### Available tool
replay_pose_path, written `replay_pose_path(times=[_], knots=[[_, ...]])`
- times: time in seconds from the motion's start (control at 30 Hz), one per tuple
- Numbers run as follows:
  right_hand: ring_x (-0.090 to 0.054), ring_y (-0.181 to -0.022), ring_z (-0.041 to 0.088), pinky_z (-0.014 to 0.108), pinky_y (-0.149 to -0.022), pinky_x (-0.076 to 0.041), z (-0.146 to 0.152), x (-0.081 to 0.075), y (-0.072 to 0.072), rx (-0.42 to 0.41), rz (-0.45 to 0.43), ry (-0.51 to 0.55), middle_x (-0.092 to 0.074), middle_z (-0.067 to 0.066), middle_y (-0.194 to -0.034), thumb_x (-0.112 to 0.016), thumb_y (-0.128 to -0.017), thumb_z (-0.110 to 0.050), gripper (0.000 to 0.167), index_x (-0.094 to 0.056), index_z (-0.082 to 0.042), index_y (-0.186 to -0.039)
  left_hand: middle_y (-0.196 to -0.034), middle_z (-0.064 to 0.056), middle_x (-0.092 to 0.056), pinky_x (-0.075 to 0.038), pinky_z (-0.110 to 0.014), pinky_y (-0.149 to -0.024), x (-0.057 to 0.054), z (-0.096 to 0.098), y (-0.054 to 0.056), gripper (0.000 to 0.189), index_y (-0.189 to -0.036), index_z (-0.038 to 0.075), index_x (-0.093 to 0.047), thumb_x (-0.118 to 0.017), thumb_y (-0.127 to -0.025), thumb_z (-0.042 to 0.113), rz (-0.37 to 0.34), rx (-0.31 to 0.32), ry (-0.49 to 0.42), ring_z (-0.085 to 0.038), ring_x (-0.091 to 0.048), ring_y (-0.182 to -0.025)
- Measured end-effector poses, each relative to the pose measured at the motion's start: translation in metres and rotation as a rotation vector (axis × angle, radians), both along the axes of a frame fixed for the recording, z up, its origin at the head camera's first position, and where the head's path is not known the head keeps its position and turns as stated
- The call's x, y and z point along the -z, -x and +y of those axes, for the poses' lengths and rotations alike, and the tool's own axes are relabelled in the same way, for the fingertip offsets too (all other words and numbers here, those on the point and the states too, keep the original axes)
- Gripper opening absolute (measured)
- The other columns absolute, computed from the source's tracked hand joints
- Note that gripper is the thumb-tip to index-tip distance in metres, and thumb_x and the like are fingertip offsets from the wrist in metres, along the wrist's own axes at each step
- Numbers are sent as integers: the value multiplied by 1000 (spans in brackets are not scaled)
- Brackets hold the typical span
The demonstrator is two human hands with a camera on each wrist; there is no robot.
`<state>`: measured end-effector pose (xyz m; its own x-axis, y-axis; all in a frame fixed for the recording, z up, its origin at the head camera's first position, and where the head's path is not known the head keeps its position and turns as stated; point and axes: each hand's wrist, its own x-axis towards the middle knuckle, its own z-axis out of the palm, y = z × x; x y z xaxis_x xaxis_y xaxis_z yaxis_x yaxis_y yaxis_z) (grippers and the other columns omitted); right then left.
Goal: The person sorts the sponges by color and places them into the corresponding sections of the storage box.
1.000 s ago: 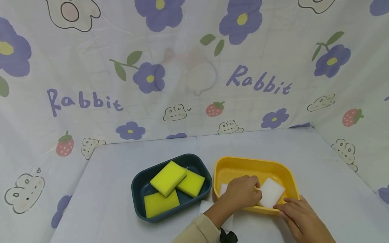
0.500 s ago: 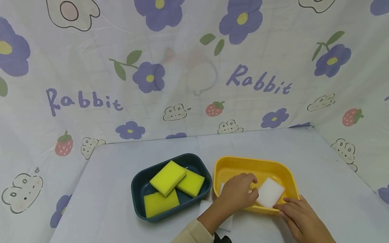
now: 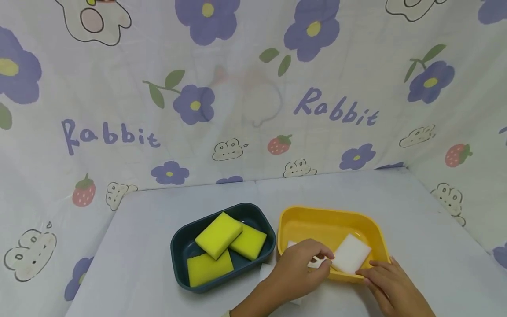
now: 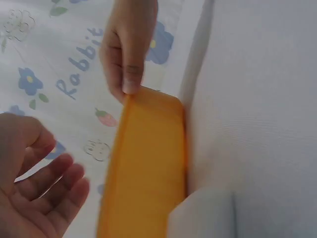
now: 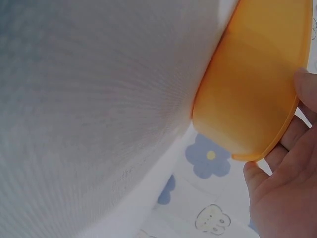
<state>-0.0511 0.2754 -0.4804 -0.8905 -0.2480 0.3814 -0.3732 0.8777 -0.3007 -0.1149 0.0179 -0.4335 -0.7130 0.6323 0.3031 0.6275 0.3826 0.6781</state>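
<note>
My left hand (image 3: 303, 269) is over the near rim of a yellow tray (image 3: 313, 212), its fingers loosely bent. The left wrist view shows nothing between the fingers of this hand (image 4: 39, 183). My right hand (image 3: 396, 286) grips the tray's near right corner, thumb outside and fingers over the rim; the right wrist view also shows this hand (image 5: 287, 183) on the rim. Inside the tray a white sponge (image 3: 351, 254) lies at the right. More white shows at the tray's left, mostly hidden by my left hand.
Left of the yellow tray stands a dark teal tray (image 3: 177, 264) with yellow sponges (image 3: 219, 235) in it, one leaning on the others. A white piece (image 3: 266, 270) lies on the white table (image 3: 146, 246) in front, partly behind my left arm. A printed curtain (image 3: 245, 110) hangs behind.
My left hand has drawn back toward the near rim from the white sponge, and its fingers have loosened. The right hand stays on the tray's corner.
</note>
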Motion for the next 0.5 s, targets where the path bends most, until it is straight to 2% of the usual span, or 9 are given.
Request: replay_pose_path(times=[0.1, 0.17, 0.27, 0.37, 0.43, 0.5], knots=[[-61, -110, 28, 44, -122, -17, -1, -1, -1, 19, -23, 1, -73, -7, -101, -81, -83, -8, 27, -74, -22, -105, -95, 20, -63, -46, -4, -77, -5, -13, -9, 9, -103, 19, -71, -62, -100, 21, 19, 88, 80, 12, -54, -87], [-61, -110, 27, 45, -121, -17, -1, -1, -2, 27, -29, 2, -73, -7, -102, -81, -83, -9, 27, -75, -21, -106, -95, 22, -62, -45, -5, -76, -5, -22, -13, 10, -104, 21, -72, -62, -100, 24, 7, 138, 190, 11, -53, -86], [-61, -110, 27, 44, -122, -15, -1, -1, -2, 21, -27, -9, -73, -7, -102, -81, -83, -8, 27, -74, -21, -106, -101, 23, -62, -45, -8, -79, 1, -38, -18, 12, -108, 26, -72, -64, -100, 30, 32, 175, 355, 7, -53, -90], [-61, -110, 26, 42, -122, -15, -1, -1, -2, 11, -18, -19, -73, -7, -102, -80, -83, -8, 27, -74, -22, -105, -112, 20, -61, -47, -14, -86, 11, -54, -20, 15, -112, 28, -71, -67, -98, 33, 77, 183, 457, 3, -53, -100], [-61, -110, 27, 43, -122, -16, -1, -1, -2, 6, -15, -17, -73, -6, -103, -80, -83, -7, 27, -74, -22, -105, -117, 16, -61, -47, -17, -92, 18, -64, -20, 19, -115, 27, -70, -68, -97, 34, 133, 170, 494, 0, -52, -106], [-61, -110, 27, 44, -122, -16, -1, -1, -2, 5, -22, -14, -73, -6, -104, -80, -84, -7, 27, -74, -22, -106, -122, 14, -60, -47, -21, -97, 23, -72, -18, 24, -119, 25, -68, -69, -97, 34, 156, 142, 526, -2, -52, -111]])
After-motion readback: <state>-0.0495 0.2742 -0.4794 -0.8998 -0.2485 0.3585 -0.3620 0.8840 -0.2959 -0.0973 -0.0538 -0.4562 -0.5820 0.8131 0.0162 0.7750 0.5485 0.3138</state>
